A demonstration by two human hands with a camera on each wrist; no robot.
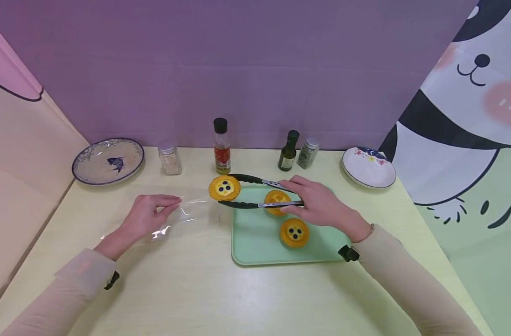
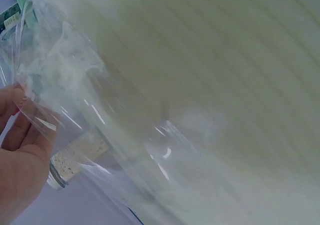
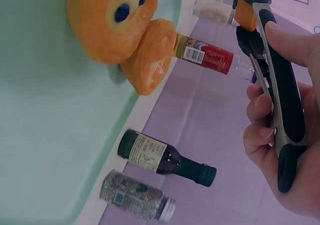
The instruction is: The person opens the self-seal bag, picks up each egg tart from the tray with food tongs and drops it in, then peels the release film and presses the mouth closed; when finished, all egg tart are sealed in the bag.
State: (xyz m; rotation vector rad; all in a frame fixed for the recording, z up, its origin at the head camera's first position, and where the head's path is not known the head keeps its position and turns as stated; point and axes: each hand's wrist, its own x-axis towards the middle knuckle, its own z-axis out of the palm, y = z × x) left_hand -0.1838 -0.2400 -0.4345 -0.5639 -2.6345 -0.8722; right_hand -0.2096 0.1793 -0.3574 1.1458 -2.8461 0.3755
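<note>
My right hand (image 1: 318, 200) grips a pair of black-tipped tongs (image 1: 276, 205), also seen in the right wrist view with the thumb along one handle (image 3: 285, 85). Between the tong tips is an egg tart (image 1: 224, 188) topped with dark berries, at the tray's left edge in the head view. Two more tarts lie on the green tray (image 1: 255, 254): a plain-topped one (image 1: 277, 198) behind the tongs and a berry one (image 1: 294, 233) nearer me. To the left, my left hand (image 1: 148, 214) pinches the edge of a clear plastic bag (image 2: 65, 70), which spreads toward the tart.
Along the back stand a seasoning jar (image 1: 169, 159), a red-labelled bottle (image 1: 222, 151), a small dark bottle (image 1: 287, 151) and a spice jar (image 1: 307, 154). A fish-patterned plate (image 1: 92, 163) sits at the back left, a flowered dish (image 1: 366, 172) at the back right.
</note>
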